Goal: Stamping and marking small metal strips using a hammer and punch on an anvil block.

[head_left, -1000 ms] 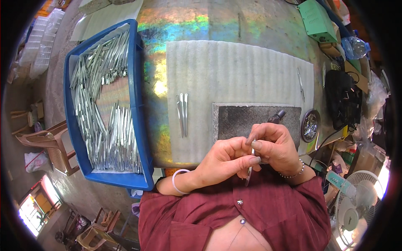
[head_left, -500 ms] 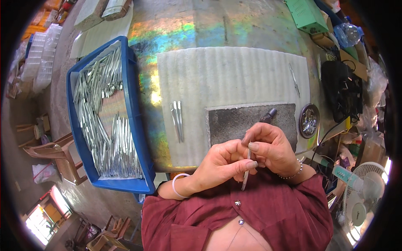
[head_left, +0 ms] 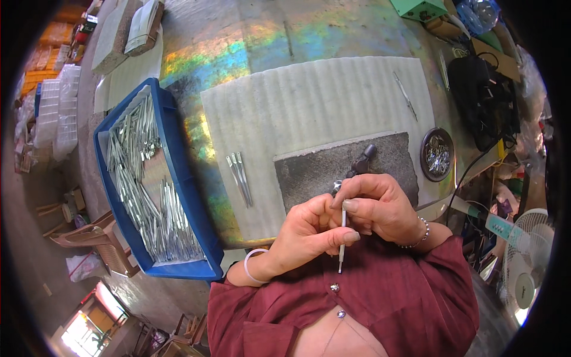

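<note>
Between my two hands is a slim silver metal piece (head_left: 341, 256), pointing down toward my shirt. My left hand (head_left: 312, 229) grips it with thumb against curled fingers. Thumb and forefinger of my right hand (head_left: 383, 208) pinch its upper end. Just beyond the fingers, a dark tool with a rounded end (head_left: 364, 157) lies on a dark grey slab (head_left: 309, 175); its near part is hidden by my right hand. Several similar slim metal pieces (head_left: 239, 178) lie side by side on the white foam sheet (head_left: 262, 113), left of the slab.
At left stands a blue tray (head_left: 185, 184) with many slim metal pieces. Right of the slab sits a round dark dish (head_left: 423, 159) of small shiny parts. Pointed tweezers (head_left: 405, 95) lie on the foam. A black bag (head_left: 485, 98) and a fan (head_left: 529, 262) are farther right.
The view has shifted and turned slightly. The metal piece in my hands has turned and hangs straighter. More of the dark tool on the slab shows.
</note>
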Tool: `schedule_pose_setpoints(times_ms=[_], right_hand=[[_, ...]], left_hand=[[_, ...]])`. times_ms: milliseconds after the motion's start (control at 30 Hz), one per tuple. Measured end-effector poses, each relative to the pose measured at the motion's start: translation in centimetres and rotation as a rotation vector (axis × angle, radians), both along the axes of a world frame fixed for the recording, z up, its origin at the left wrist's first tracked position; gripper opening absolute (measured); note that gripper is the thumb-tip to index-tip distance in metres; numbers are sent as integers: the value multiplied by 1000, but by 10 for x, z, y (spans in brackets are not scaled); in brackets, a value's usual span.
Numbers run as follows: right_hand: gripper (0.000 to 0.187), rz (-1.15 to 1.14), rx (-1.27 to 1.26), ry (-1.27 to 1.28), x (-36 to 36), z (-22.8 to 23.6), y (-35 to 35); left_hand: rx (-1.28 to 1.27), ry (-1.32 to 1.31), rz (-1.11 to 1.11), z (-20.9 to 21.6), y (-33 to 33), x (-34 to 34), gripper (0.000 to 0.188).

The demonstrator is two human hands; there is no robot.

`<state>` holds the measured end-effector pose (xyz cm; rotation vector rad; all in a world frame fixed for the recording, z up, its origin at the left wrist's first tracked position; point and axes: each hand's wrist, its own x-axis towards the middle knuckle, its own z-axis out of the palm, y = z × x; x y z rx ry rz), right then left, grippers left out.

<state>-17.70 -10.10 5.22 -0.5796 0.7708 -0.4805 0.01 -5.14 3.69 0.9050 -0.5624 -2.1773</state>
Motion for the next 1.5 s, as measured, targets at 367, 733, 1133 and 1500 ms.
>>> schedule_pose_setpoints(times_ms=[367, 733, 1133, 1500], right_hand=[[18, 4, -28, 1, -2, -3, -3], [26, -47, -59, 42, 5, -1, -7], [30, -5, -38, 29, 3, -4, -10], [28, -9, -25, 41, 6, -4, -12]], left_hand=[[-174, -178, 22, -5, -1, -5, 22], [-166, -36, 135, -7, -2, 0, 42], [-173, 37, 114, -14, -5, 6, 52], [-174, 35, 131, -11, -7, 7, 47]])
